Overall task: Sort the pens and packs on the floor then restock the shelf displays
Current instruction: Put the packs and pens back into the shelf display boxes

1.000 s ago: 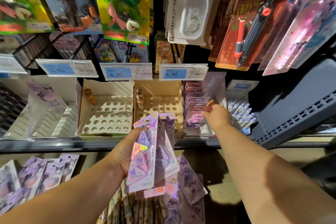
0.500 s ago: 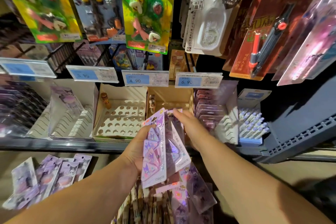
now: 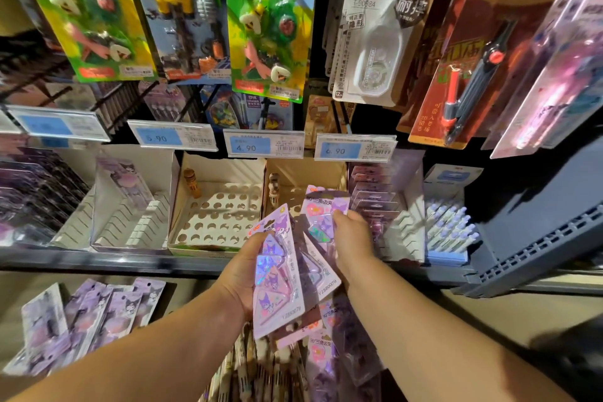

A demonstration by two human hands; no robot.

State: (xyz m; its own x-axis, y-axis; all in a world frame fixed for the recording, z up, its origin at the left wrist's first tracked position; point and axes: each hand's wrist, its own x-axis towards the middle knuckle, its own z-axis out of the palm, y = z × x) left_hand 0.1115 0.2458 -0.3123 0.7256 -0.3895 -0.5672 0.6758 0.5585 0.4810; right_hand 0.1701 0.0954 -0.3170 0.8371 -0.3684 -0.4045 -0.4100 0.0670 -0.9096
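My left hand (image 3: 243, 274) grips a fanned stack of purple cartoon packs (image 3: 277, 274) in front of the shelf. My right hand (image 3: 350, 238) pinches one purple pack (image 3: 321, 215) at the top of that fan, lifted a little above the others. Behind it a clear display bin (image 3: 408, 222) holds a row of the same purple packs (image 3: 372, 192). More purple packs and pens (image 3: 293, 369) lie below my hands on the floor.
Two cardboard pen trays with round holes (image 3: 218, 215) sit nearly bare, one pen (image 3: 191, 183) standing in the left one. A clear bin (image 3: 130, 206) stands left, white-capped pens (image 3: 447, 222) right. Hanging eraser packs (image 3: 267, 26) and price tags (image 3: 262, 145) crowd above. Purple packs (image 3: 98, 313) lie lower left.
My right hand came back from the clear bin on the right to the fan in my left hand and has taken hold of one pack, lifting it. The view shifted slightly.
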